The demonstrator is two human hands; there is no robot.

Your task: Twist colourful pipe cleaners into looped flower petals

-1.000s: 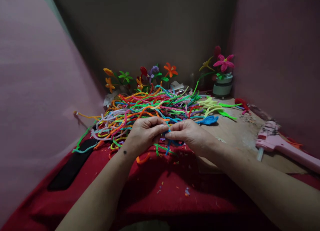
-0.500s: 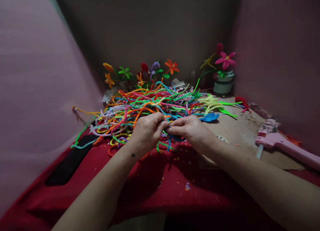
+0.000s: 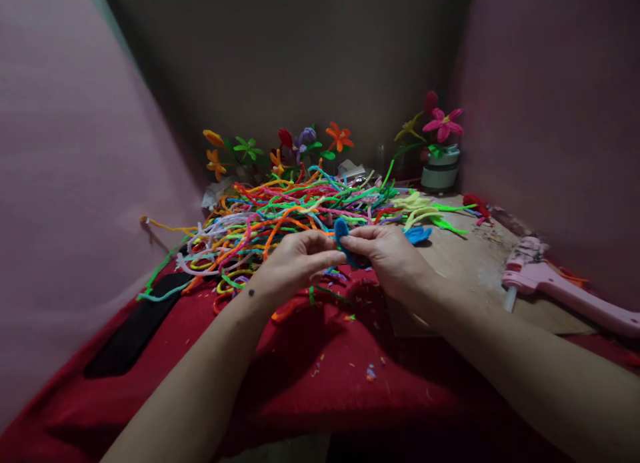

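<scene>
A blue pipe-cleaner petal (image 3: 341,230) stands up between my two hands, in front of a heap of pipe cleaners (image 3: 290,206). My right hand (image 3: 395,253) pinches it between thumb and fingers. From the other side my left hand (image 3: 300,259) closes on it, its thumb tip at the petal's lower edge; its other fingertips are partly hidden. More blue shows below the right fingers. Another blue petal shape (image 3: 418,235) lies just beyond my right hand, beside pale yellow looped pieces (image 3: 420,213) and bright green ones (image 3: 450,226).
A pink glue gun (image 3: 550,276) rests on the brown board (image 3: 470,269) at right. At left a black flat object (image 3: 137,329) lies on the red cloth (image 3: 310,383), which carries fuzz scraps. Pipe-cleaner flowers (image 3: 340,137) stand behind; a pale green pot (image 3: 440,169) holds a pink flower (image 3: 444,124).
The blue petal has turned upright and now shows above my fingers, where before a blue end hung below them. My hands have drawn slightly apart. The view has shifted a little.
</scene>
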